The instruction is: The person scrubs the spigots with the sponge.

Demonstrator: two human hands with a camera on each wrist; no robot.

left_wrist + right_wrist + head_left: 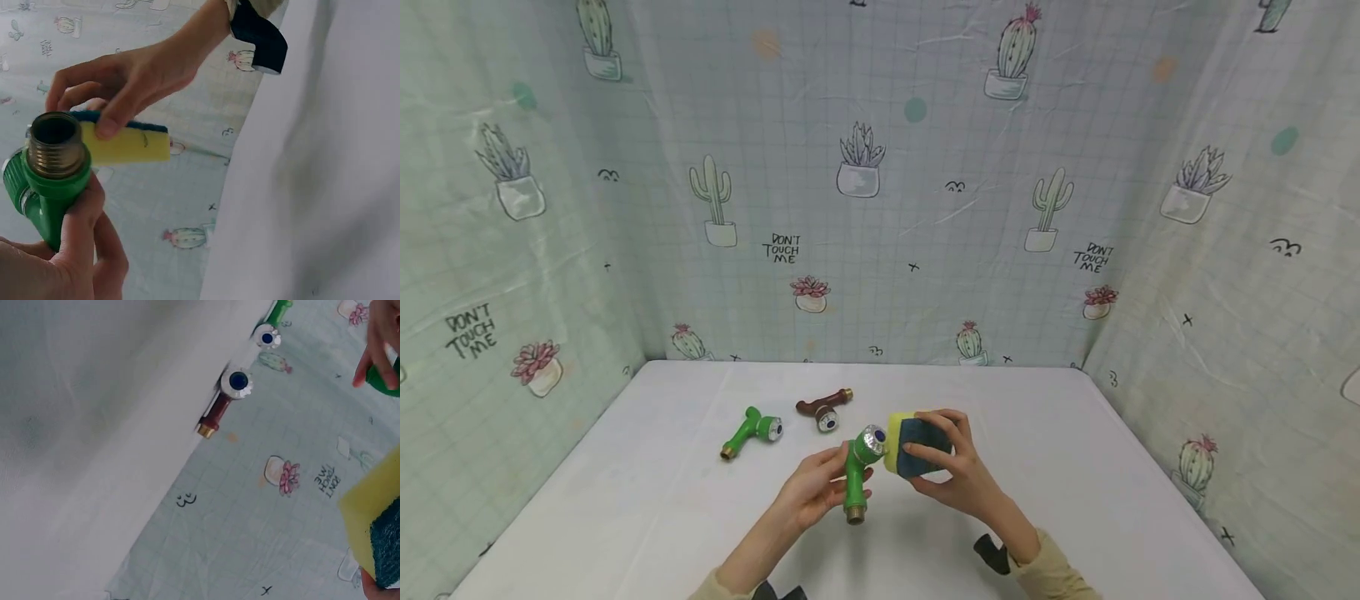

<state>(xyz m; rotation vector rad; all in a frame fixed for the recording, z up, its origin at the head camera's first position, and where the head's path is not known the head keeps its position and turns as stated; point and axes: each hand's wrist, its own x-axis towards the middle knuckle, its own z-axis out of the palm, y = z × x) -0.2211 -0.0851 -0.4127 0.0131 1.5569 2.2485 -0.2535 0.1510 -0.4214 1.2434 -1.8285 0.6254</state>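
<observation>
My left hand (817,485) grips a green faucet (855,479) above the table, its brass threaded end pointing down and its clear knob with a blue centre at the top. In the left wrist view the threaded opening of the faucet (59,156) faces the camera. A yellow sponge (892,442) with a dark blue-green scouring side is pinched in my right hand (958,475). The sponge's yellow face is beside the faucet's knob; whether they touch I cannot tell. At the right edge of the right wrist view, the sponge (369,500) is partly cut off.
A second green faucet (748,432) lies on the white table (700,517) at the left. Behind it, nearer the middle, lies a brown faucet (824,409). Cloth with printed cacti (857,167) hangs around the back and sides of the table.
</observation>
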